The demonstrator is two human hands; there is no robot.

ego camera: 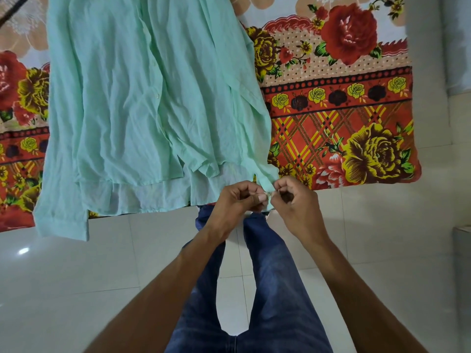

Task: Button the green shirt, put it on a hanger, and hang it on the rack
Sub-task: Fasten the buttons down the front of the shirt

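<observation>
The pale green shirt [142, 98] lies spread flat on a flowered bedspread [339, 105], its hem toward me and hanging a little over the bed's edge. Small white buttons run down its front placket. The right sleeve runs down the shirt's right side to a cuff [267, 180] at the bed's edge. My left hand [237, 202] and my right hand [295, 202] meet at that cuff, each pinching its fabric between thumb and fingers. The left sleeve's cuff [63, 225] dangles over the edge at the left. No hanger or rack is in view.
My legs in blue jeans [267, 263] stand on a white tiled floor [102, 289] just in front of the bed. A grey object [461, 250] stands at the right edge of the view.
</observation>
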